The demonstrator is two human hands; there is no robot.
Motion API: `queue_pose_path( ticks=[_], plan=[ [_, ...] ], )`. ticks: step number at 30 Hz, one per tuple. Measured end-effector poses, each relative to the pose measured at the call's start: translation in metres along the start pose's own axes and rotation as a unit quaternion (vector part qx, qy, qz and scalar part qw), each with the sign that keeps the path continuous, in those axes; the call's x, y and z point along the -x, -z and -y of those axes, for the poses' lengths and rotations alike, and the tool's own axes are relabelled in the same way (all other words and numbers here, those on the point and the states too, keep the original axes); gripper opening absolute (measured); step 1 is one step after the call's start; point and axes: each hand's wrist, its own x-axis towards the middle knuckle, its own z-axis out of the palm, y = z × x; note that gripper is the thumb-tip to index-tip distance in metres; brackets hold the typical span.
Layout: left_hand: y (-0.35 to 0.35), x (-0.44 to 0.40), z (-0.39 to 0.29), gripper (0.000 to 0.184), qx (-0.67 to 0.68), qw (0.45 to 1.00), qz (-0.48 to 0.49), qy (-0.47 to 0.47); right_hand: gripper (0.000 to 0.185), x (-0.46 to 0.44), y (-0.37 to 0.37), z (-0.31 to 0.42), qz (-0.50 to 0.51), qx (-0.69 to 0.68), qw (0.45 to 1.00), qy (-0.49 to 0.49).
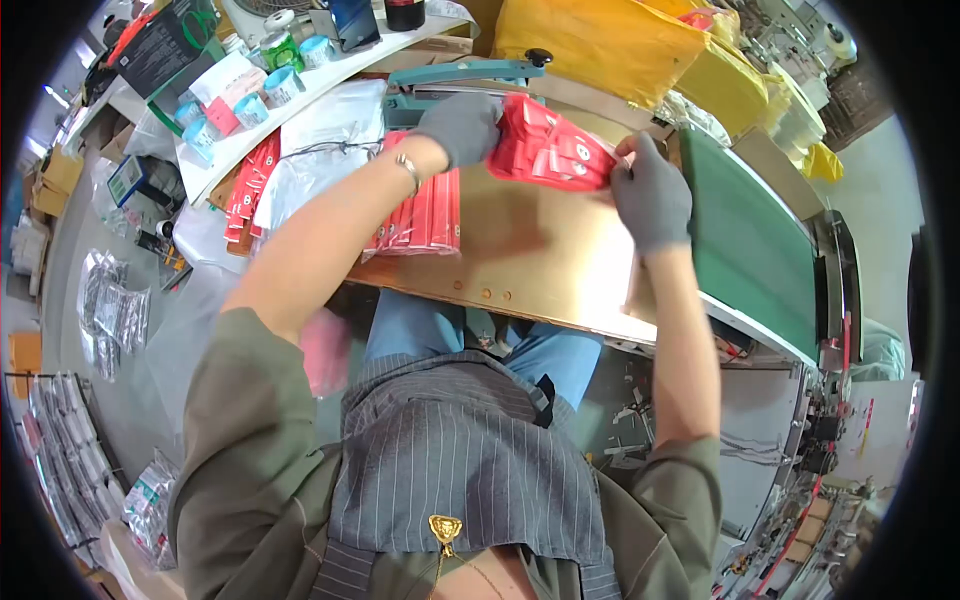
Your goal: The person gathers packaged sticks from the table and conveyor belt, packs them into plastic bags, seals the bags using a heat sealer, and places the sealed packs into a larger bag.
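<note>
A bundle of flat red packets [548,150] with small white round marks is held up above the tan tabletop [540,250]. My left hand [462,130], in a grey glove, grips its left end. At its right end, my right hand [652,195], also gloved, has thumb and fingers closed on the edge. A teal hand-lever bag sealer [455,72] with a black knob stands just behind the bundle. More red packets in clear plastic [425,225] lie on the table under my left forearm.
To the right runs a green conveyor belt [750,245]. Clear plastic bags [325,130] and further red packets [250,190] lie at left, by a white shelf [350,68] with rolls and a can. Yellow sacks [600,45] sit at the back.
</note>
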Motion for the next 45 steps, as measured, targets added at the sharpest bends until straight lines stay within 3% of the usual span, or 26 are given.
queue_pose_path(
  ticks=[2,4,6,7,8,10,11,13,14,15,16,18,20,21,23,26,30,32,34,37,38,40,41,42,44,45],
  plan=[
    [0.027,-0.010,-0.035,0.025,0.207,0.911,0.303,0.186,0.014,-0.021,0.005,-0.018,0.035,-0.016,0.999,0.002],
    [0.020,-0.020,-0.035,0.027,0.205,0.943,0.238,0.112,0.015,-0.029,0.033,-0.010,-0.003,-0.141,0.988,-0.059],
    [0.011,-0.025,-0.028,0.027,0.070,0.989,-0.130,-0.013,0.016,-0.039,0.012,-0.024,0.001,-0.109,0.993,-0.036],
    [0.019,-0.028,-0.026,0.025,0.006,0.999,-0.020,-0.031,0.016,-0.040,0.007,-0.028,0.001,-0.079,0.997,-0.015],
    [0.026,-0.033,-0.027,0.025,0.005,0.999,-0.022,-0.035,0.015,-0.044,0.013,-0.037,0.226,-0.223,0.928,-0.196],
    [0.063,-0.034,-0.043,0.023,0.223,0.937,0.251,0.100,0.015,-0.041,0.013,-0.050,0.093,-0.253,0.960,-0.075],
    [0.072,-0.032,-0.044,0.024,0.197,0.965,0.164,0.059,0.015,-0.039,0.012,-0.053,0.090,-0.252,0.961,-0.073],
    [0.060,-0.031,-0.036,0.025,0.202,0.970,0.125,0.045,0.006,-0.026,0.012,-0.049,-0.016,-0.423,0.903,-0.068],
    [0.054,-0.030,-0.033,0.026,0.205,0.974,0.086,0.032,0.006,-0.023,0.013,-0.050,-0.016,-0.423,0.903,-0.071],
    [0.057,-0.028,-0.036,0.026,0.164,0.971,0.172,0.020,0.006,-0.023,0.016,-0.051,0.078,-0.392,0.910,-0.111],
    [0.060,-0.024,-0.039,0.026,0.164,0.972,0.170,0.019,0.006,-0.026,0.023,-0.049,0.169,-0.356,0.907,-0.148],
    [0.067,-0.015,-0.042,0.025,0.330,0.940,0.088,-0.006,0.009,-0.028,0.060,-0.036,0.139,-0.335,0.925,-0.109],
    [0.093,-0.012,-0.050,0.026,0.347,0.933,0.099,0.013,0.019,-0.021,0.084,0.002,-0.126,-0.442,0.887,0.044],
    [0.105,-0.009,-0.056,0.024,0.387,0.916,0.109,0.004,0.019,-0.020,0.080,0.011,-0.125,-0.441,0.888,0.044],
    [0.120,0.000,-0.067,0.023,0.426,0.897,0.121,-0.005,0.029,-0.020,0.070,0.023,-0.078,-0.137,0.953,0.260],
    [0.119,0.007,-0.069,0.021,0.511,0.859,0.026,0.040,0.021,-0.024,0.035,0.017,-0.092,-0.112,0.923,0.355],
    [0.112,0.007,-0.034,0.020,0.514,0.850,0.003,0.117,0.017,-0.046,0.019,0.041,-0.130,-0.187,0.921,0.316],
    [0.089,0.009,-0.014,0.020,0.508,0.848,0.000,0.153,0.015,-0.054,0.004,0.046,-0.113,-0.140,0.919,0.350],
    [0.054,0.013,0.006,0.020,0.514,0.838,0.049,0.177,0.007,-0.056,-0.023,0.040,0.032,-0.126,0.905,0.404],
    [0.032,0.008,0.031,0.029,0.538,0.820,0.067,0.183,0.006,-0.072,-0.039,0.041,0.093,-0.151,0.918,0.355],
    [0.017,0.003,0.038,0.029,0.538,0.820,0.071,0.184,0.007,-0.076,-0.043,0.042,0.091,-0.264,0.916,0.286],
    [-0.018,-0.007,0.047,0.047,0.649,0.731,-0.212,-0.002,0.010,-0.084,-0.045,0.047,0.085,-0.372,0.900,0.214],
    [-0.032,0.001,0.044,0.066,0.706,0.706,-0.042,-0.026,0.011,-0.092,-0.044,0.051,0.077,-0.387,0.901,0.178],
    [-0.035,0.007,0.035,0.066,0.705,0.707,-0.045,-0.026,0.012,-0.099,-0.046,0.054,0.071,-0.403,0.901,0.142],
    [-0.038,0.011,0.026,0.059,0.577,0.804,0.025,0.142,0.011,-0.125,-0.067,0.043,0.048,-0.397,0.902,0.163],
    [-0.042,0.012,0.032,0.059,0.575,0.805,0.027,0.143,0.019,-0.141,-0.081,0.033,-0.009,-0.348,0.932,0.097]
  ],
)
